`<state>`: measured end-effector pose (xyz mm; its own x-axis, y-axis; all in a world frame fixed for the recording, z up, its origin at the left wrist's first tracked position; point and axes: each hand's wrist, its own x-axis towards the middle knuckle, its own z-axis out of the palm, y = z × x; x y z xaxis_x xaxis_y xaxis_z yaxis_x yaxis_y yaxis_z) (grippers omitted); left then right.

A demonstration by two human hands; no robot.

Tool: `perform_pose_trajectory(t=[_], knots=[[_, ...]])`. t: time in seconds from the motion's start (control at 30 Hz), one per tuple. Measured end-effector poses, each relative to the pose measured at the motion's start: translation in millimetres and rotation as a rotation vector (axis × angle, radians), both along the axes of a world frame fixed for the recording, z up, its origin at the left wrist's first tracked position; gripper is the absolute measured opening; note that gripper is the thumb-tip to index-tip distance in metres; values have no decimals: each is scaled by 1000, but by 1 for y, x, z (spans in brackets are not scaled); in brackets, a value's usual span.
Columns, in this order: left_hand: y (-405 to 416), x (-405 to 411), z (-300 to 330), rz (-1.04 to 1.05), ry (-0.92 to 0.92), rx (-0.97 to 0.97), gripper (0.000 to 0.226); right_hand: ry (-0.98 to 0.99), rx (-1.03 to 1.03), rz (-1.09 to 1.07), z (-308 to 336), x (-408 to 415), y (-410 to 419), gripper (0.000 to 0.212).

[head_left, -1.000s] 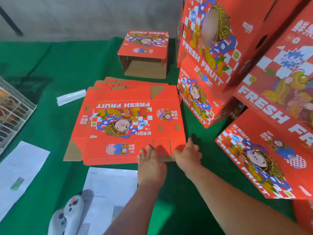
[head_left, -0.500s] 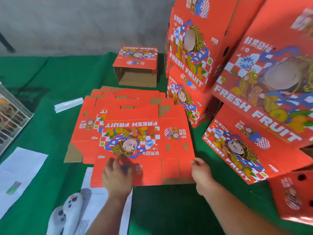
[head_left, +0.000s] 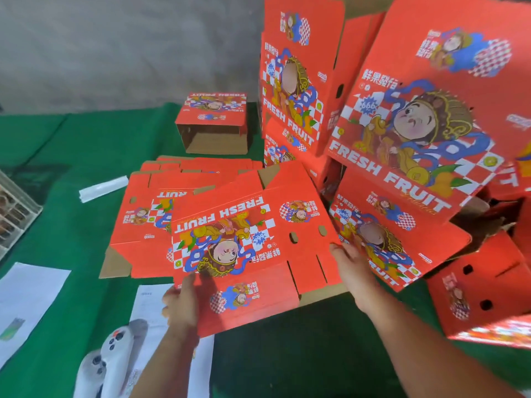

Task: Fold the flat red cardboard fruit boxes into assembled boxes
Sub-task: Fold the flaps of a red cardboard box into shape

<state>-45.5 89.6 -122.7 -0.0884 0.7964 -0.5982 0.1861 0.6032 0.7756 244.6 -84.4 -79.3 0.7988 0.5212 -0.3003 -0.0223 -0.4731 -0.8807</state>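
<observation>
Both hands, left hand [head_left: 181,307] and right hand [head_left: 351,268], hold one flat red box [head_left: 253,248] by its sides. Next, I think, push it open.

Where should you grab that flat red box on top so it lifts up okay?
Take the flat box by its two opposite edges, coming from the near side, as the left hand and right hand do. It is wide, thin and floppy, so a spread two-handed grip keeps it flat above the stack.

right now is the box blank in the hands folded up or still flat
Still flat: the box blank is an unfolded sheet, flaps spread, lifted off the stack by left hand and right hand.
</observation>
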Motion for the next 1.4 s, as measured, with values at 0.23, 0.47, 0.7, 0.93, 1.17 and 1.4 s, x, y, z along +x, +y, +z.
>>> perform_pose_trajectory(t=[0.23,0.47,0.7,0.93,1.17,1.4], knots=[[-23,41,12,-11,-352,86,62,204,-126,72,2,-9,-4,40],[-59,26,-1,-171,-251,319,94,392,277,147,34,-13,-13,43],[-84,28,6,-219,-412,236,69,306,323,165,60,-7,-24,50],[-70,37,20,-76,-714,-44,49,56,352,171,50,-31,-49,74],[-57,33,29,-182,-578,287,27,-301,188,210,44,-31,-70,84],[-68,36,35,-353,-472,526,69,-53,331,168,53,-43,-64,41]])
